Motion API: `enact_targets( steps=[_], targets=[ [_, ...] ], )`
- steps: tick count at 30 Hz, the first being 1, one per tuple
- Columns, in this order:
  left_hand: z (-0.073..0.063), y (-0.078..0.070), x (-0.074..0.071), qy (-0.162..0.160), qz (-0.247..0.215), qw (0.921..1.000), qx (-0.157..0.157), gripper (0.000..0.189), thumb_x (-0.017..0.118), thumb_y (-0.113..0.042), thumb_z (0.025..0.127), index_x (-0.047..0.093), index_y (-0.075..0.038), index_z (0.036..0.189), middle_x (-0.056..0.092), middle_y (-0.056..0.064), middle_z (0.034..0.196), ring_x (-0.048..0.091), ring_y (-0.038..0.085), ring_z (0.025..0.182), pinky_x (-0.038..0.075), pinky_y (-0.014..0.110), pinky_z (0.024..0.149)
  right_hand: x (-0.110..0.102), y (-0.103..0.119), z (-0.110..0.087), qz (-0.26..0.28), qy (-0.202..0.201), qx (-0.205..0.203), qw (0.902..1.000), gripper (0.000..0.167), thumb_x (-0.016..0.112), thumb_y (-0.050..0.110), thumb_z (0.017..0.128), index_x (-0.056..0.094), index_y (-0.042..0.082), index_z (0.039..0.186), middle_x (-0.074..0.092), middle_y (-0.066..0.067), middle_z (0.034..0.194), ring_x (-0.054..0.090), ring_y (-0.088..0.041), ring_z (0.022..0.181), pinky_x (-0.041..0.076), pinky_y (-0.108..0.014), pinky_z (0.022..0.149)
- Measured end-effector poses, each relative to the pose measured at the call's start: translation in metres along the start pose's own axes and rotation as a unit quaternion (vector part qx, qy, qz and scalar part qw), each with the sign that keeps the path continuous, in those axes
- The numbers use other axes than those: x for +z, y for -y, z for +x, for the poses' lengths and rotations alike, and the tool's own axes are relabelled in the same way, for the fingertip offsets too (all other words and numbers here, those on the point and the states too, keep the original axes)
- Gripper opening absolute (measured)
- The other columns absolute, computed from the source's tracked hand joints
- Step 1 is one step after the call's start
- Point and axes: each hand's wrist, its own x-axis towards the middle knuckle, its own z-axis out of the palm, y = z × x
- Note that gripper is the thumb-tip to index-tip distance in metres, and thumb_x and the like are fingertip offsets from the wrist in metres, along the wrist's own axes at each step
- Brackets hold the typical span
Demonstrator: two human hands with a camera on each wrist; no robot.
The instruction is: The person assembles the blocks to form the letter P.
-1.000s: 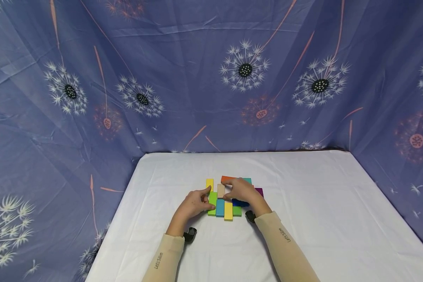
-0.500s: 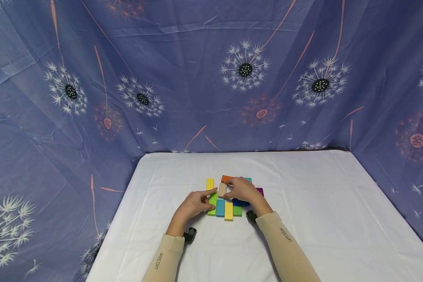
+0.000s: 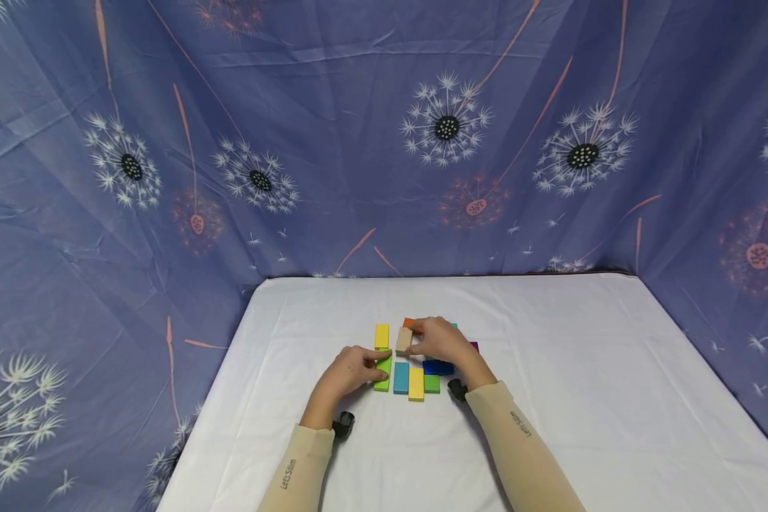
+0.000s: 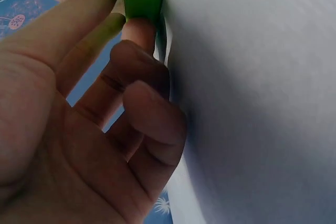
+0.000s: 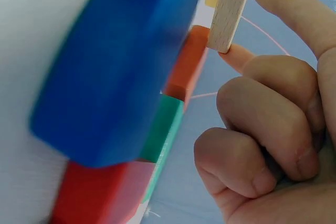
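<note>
While my left hand (image 3: pixel 350 371) is pinching the green block (image 3: pixel 385 365), my right hand (image 3: pixel 443 341) is holding the wooden block (image 3: pixel 403 341), long axis pointing away from me.

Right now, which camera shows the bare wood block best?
Right wrist: the bare wood block is large there, with grain and one end clear, though the top edge crops it. Head shows it small, partly covered by the right hand pinching it. Left wrist: can't make it out.
</note>
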Motion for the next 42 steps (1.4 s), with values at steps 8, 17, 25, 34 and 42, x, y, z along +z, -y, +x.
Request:
enact_targets(
  steps=[8,17,25,34,42],
  targets=[
    [0.003,-0.002,0.002,-0.017,-0.001,0.9999,-0.005,0.067,0.089,-0.031,0.087,0.064,-0.021,0.149,0.061,-0.004,0.076,0.05,0.012,0.067,0.041,0.027,0.062,-0.01,0.007,0.007,0.02,-0.018,-0.002,0.9996,0.058,0.085,0.038,0.089,0.071,0.014,0.139,0.079,-0.008,0.102,0.064,-0.022,0.091,0.053,-0.04,0.08],
    [0.005,0.002,0.004,-0.035,-0.006,0.9993,-0.015,0.079,0.089,-0.036,0.086,0.057,-0.017,0.156,0.061,-0.005,0.078,0.05,0.012,0.07,0.039,0.027,0.063,-0.012,0.012,0.028,0.023,-0.027,-0.003,0.9994,0.059,0.086,0.035,0.089,0.07,0.013,0.141,0.073,-0.001,0.088,0.056,-0.017,0.076,0.045,-0.031,0.068],
    [0.007,0.003,0.005,-0.039,-0.01,0.9991,-0.015,0.078,0.089,-0.035,0.086,0.058,-0.015,0.154,0.061,-0.006,0.08,0.049,0.009,0.069,0.04,0.027,0.066,-0.016,0.014,0.043,0.026,-0.032,0.005,0.9992,0.059,0.082,0.033,0.092,0.066,0.013,0.145,0.072,-0.002,0.088,0.06,-0.016,0.075,0.049,-0.033,0.069],
    [0.006,0.003,0.005,-0.042,-0.019,0.9988,-0.018,0.077,0.089,-0.035,0.086,0.058,-0.016,0.154,0.061,-0.007,0.08,0.05,0.01,0.07,0.041,0.028,0.067,-0.014,0.021,0.063,0.029,-0.038,0.006,0.9988,0.06,0.081,0.031,0.093,0.064,0.011,0.147,0.077,-0.01,0.106,0.055,-0.019,0.079,0.05,-0.037,0.079],
    [0.006,0.005,0.005,-0.043,-0.016,0.9989,-0.012,0.076,0.089,-0.036,0.086,0.059,-0.017,0.154,0.061,-0.008,0.08,0.05,0.009,0.069,0.041,0.027,0.067,-0.011,0.024,0.078,0.029,-0.004,0.023,0.9993,0.064,0.082,0.034,0.093,0.062,0.015,0.15,0.071,-0.012,0.137,0.067,-0.03,0.117,0.054,-0.05,0.103]
  ],
)
